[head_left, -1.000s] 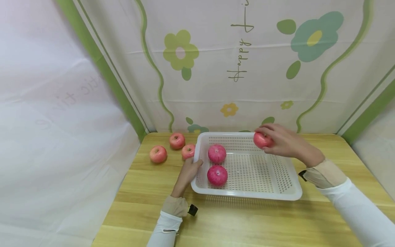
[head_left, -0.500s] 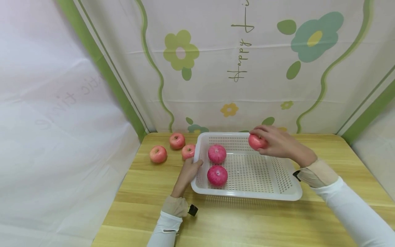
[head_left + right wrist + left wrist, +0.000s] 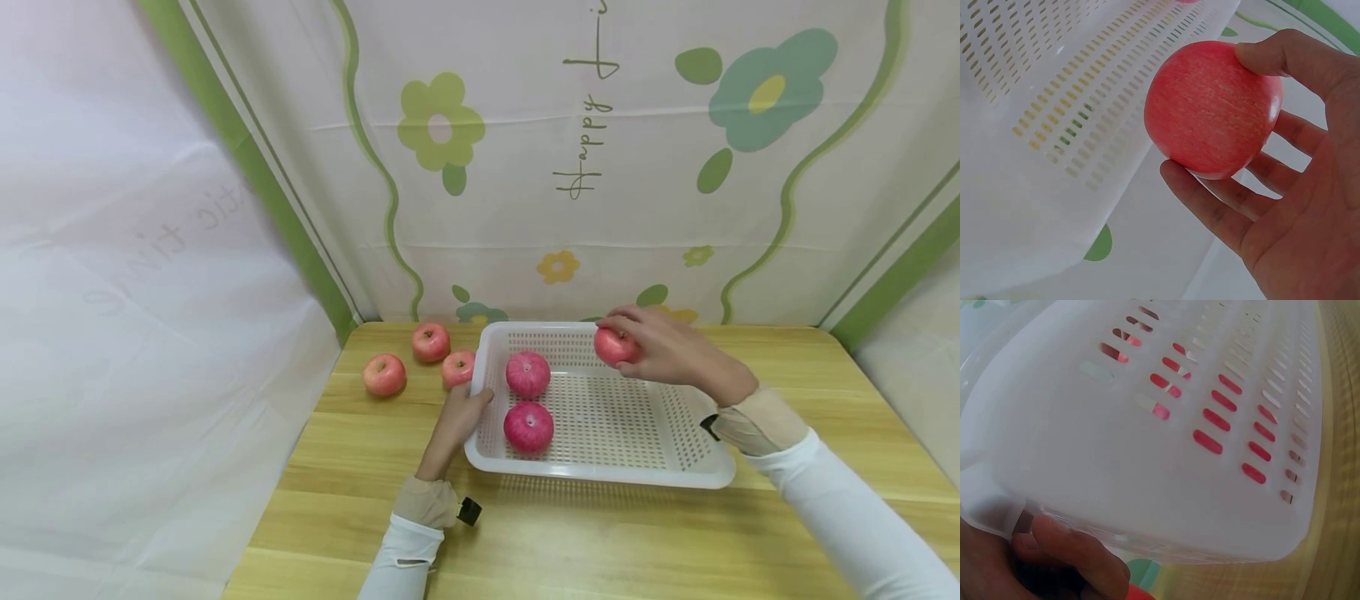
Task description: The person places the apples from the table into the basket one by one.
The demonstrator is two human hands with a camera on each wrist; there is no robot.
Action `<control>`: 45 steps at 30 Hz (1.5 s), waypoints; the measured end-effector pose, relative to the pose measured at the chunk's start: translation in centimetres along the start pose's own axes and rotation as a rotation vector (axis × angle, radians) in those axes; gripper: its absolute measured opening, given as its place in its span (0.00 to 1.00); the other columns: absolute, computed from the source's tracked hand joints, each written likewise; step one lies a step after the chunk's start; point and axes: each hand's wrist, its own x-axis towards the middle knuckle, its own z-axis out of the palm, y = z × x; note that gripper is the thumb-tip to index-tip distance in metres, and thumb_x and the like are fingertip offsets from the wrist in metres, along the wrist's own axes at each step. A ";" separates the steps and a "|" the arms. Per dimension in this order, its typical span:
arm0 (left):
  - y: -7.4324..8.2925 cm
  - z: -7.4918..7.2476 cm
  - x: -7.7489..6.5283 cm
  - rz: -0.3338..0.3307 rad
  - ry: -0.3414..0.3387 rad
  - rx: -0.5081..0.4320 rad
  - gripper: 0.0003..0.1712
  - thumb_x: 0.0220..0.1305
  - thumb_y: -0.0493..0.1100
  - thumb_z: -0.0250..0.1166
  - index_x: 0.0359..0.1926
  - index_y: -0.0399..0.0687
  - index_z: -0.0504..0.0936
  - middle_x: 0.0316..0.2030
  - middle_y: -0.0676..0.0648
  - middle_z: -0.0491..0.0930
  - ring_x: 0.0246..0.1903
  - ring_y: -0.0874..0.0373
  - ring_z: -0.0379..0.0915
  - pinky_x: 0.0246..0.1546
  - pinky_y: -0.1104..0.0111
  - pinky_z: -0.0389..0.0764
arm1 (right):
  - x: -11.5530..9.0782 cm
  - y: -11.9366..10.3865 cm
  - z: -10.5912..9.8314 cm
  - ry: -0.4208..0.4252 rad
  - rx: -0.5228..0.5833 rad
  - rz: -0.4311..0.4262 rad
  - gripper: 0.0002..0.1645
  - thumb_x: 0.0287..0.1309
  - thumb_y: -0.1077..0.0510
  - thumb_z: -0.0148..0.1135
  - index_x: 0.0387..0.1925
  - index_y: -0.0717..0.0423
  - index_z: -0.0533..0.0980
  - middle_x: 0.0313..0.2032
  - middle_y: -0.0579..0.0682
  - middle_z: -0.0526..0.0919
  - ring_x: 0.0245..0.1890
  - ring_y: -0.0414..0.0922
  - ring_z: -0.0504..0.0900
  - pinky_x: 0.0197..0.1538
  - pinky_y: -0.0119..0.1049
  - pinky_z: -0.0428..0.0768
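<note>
A red apple (image 3: 617,347) is held in my right hand (image 3: 663,350), over the back right part of a white perforated plastic basket (image 3: 600,482). The right wrist view shows the thumb on top of that apple (image 3: 1213,109) and the fingers curled beneath it. My left hand (image 3: 456,421) grips the basket's left rim, thumb over the inside edge. In the left wrist view its curled fingers (image 3: 1079,550) sit under the rim. Two darker pink-red apples, a back one (image 3: 527,374) and a front one (image 3: 528,427), lie in the basket's left side.
Left of the basket, three apples rest on the wooden table (image 3: 360,467): one at far left (image 3: 385,375), one at the back (image 3: 431,342), and one (image 3: 458,368) close against the basket's left side. A white curtain with printed flowers (image 3: 525,167) hangs behind the table.
My right hand has moved a little to the left with the apple, further over the basket. The left hand, the basket and the other apples stay where they were.
</note>
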 end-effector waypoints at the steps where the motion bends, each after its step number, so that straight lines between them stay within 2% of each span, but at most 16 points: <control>1: 0.0 0.0 0.0 0.001 -0.002 0.001 0.26 0.71 0.47 0.57 0.59 0.30 0.81 0.47 0.33 0.86 0.39 0.50 0.86 0.38 0.58 0.90 | 0.1 0.0 0.1 0.000 0.001 0.000 0.39 0.52 0.54 0.78 0.67 0.54 0.77 0.65 0.59 0.77 0.58 0.60 0.79 0.54 0.57 0.84; 16: -0.1 -0.1 0.1 0.015 -0.013 -0.021 0.26 0.72 0.46 0.57 0.60 0.28 0.80 0.49 0.30 0.85 0.41 0.45 0.87 0.39 0.56 0.90 | 1.3 -0.7 1.8 -0.001 0.026 -0.013 0.39 0.49 0.55 0.77 0.65 0.53 0.78 0.66 0.59 0.78 0.62 0.60 0.78 0.49 0.55 0.86; 25: 0.2 -0.1 0.0 0.014 -0.008 -0.008 0.26 0.73 0.46 0.57 0.59 0.28 0.80 0.48 0.30 0.85 0.40 0.46 0.87 0.38 0.56 0.90 | 1.7 -1.1 2.5 -0.009 0.043 -0.020 0.37 0.50 0.54 0.76 0.64 0.52 0.79 0.64 0.58 0.79 0.59 0.58 0.81 0.50 0.54 0.86; 45: 0.1 0.1 0.0 0.005 0.003 0.013 0.25 0.72 0.47 0.57 0.59 0.30 0.81 0.48 0.31 0.85 0.41 0.46 0.86 0.39 0.57 0.90 | 2.5 -1.1 4.2 -0.055 0.064 0.008 0.37 0.49 0.53 0.76 0.64 0.49 0.79 0.66 0.56 0.77 0.62 0.57 0.80 0.52 0.56 0.85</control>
